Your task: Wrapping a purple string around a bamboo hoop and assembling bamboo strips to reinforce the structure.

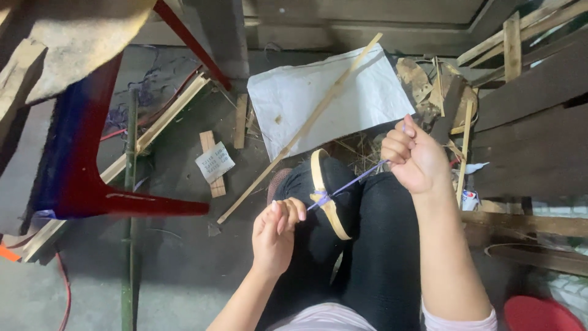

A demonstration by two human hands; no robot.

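Pulling a purple cord [349, 182] taut: left hand [277, 236] fisted low on one end, right hand [413, 157] raised, pinching the other; cord wraps the curved bamboo strip [324, 196] on the lap.

Curved pale bamboo strip [324, 196] resting across dark-trousered knees, purple string [349, 182] knotted around it, pulled taut

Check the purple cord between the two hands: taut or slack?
Taut. The purple cord runs in a straight line from the left hand, around the curved bamboo strip on the knees, up to the right hand, without sagging.
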